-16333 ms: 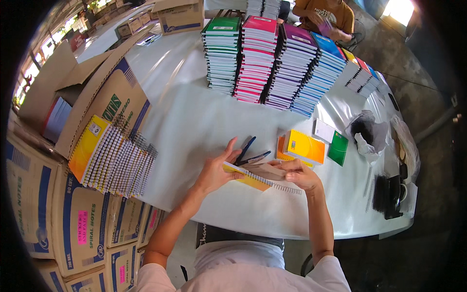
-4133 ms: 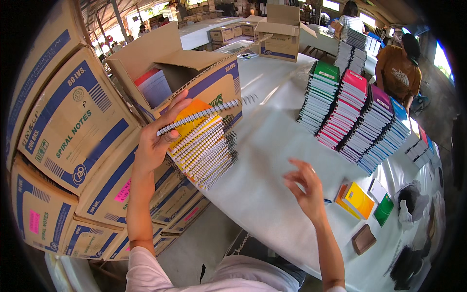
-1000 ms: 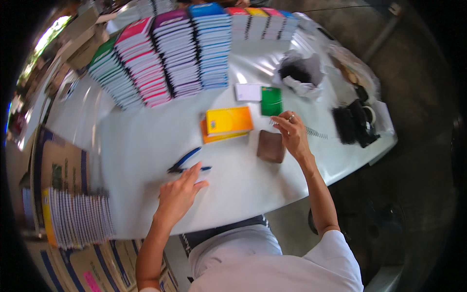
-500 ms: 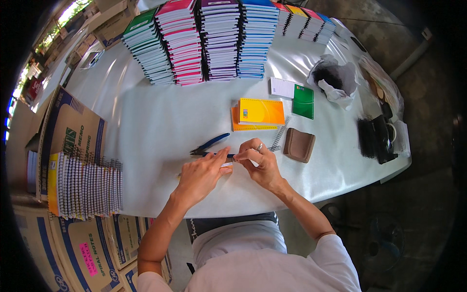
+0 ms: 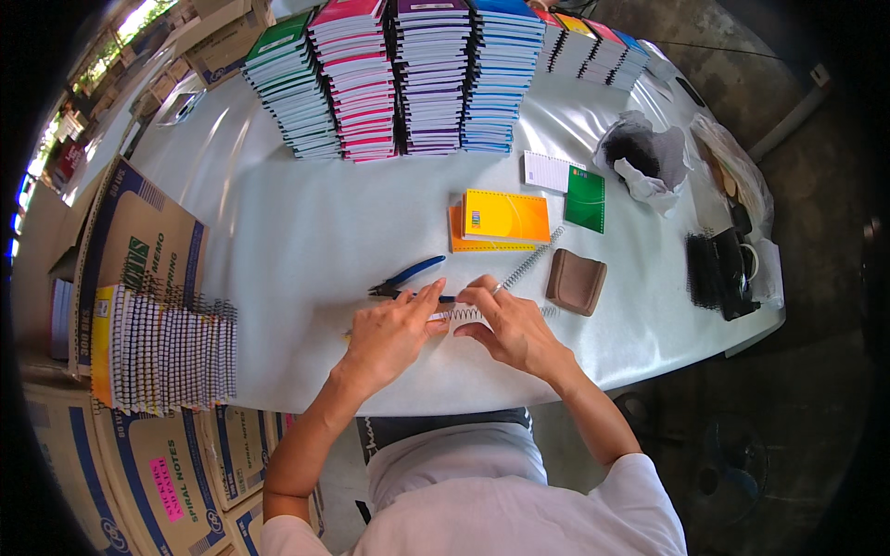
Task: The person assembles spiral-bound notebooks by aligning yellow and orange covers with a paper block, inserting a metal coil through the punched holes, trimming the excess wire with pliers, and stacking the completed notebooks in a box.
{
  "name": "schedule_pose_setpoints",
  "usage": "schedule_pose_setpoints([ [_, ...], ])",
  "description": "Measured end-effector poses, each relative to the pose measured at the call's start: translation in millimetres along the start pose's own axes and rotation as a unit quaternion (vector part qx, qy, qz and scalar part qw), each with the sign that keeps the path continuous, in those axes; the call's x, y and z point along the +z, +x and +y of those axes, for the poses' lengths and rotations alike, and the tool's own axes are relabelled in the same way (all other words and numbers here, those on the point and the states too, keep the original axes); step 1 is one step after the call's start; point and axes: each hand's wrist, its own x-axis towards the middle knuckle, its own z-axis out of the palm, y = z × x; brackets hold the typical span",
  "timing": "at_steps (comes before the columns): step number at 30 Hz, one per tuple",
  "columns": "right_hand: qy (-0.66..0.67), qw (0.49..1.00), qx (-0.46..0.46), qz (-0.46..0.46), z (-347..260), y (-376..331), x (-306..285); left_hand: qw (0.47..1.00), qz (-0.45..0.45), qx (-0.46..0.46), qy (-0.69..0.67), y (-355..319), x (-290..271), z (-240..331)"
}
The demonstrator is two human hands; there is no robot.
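**Both hands meeting over a wire spiral at the near table edge**

Now working close together, where a second ago reaching apart: left hand [image 5: 394, 332] then flat by the cutters, right hand [image 5: 514, 326] then out beside the brown pouch [image 5: 576, 281]. Pinching a silver wire spiral [image 5: 461, 315] between fingertips of both hands, fingers curled in tight around it, the coil lying on the white table [image 5: 306, 232] between the thumbs. Suggesting a shift from fetching to fine handling of the coil. Lying just beyond the knuckles: blue-handled pliers [image 5: 405, 275] and a second loose spiral [image 5: 530, 262], slanting toward yellow and orange notebooks [image 5: 501, 220]. Crowding the far edge: tall stacks of coloured notebooks [image 5: 399, 79]. Standing at left: a row of spiral-bound pads [image 5: 162, 350] on cardboard boxes [image 5: 130, 246].
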Motion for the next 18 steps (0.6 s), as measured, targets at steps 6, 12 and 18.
schedule_pose_setpoints([
  [6,-0.073,0.991,-0.048,-0.101,3,-13,-6,0.992,0.003,0.096,0.082,-5,5,10],
  [12,-0.263,0.954,0.142,-0.016,69,-46,-80,0.981,-0.095,0.164,0.041,-25,-3,9],
  [18,0.041,0.984,0.14,-0.102,85,-39,-117,0.983,0.034,0.153,0.091,-26,-7,3],
])
